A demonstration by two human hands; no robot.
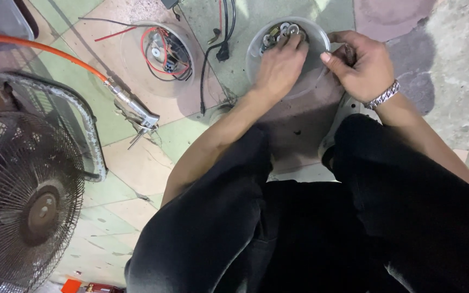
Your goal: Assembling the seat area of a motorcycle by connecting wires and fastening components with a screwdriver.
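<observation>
hands in a clear bowl of small metal parts

head view: the bowl is clear, round plastic, set on the floor just ahead of the knees, with small silver parts heaped at its far edge. the left hand reaches in, fingers curled down onto the parts. the right hand pinches the bowl's rim. a second bowl holds red wires. pale tiled floor; a fan at left.
</observation>
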